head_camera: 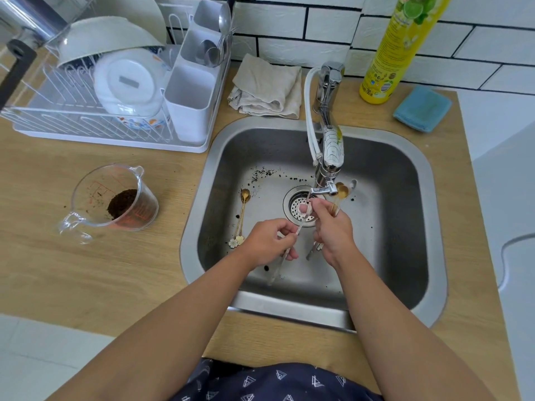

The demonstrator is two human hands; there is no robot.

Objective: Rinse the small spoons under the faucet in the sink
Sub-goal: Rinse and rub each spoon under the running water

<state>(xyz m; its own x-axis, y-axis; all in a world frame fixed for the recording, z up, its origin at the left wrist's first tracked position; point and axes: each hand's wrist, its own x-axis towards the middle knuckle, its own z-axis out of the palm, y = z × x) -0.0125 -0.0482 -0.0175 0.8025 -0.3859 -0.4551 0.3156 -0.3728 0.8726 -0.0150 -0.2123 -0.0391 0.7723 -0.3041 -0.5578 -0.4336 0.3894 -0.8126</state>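
Rinsing step: left hand (267, 241) grip clamped on pale spoon (292, 235), right hand (333, 230) grip clamped on gold spoons (341, 192), under faucet (330, 157). Next: gold spoon (242, 215) on sink (405, 227) floor needs pickup.

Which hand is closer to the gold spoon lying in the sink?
The left hand. It is just right of the gold spoon, close to its flower end. The right hand is farther right, past the drain, under the faucet.
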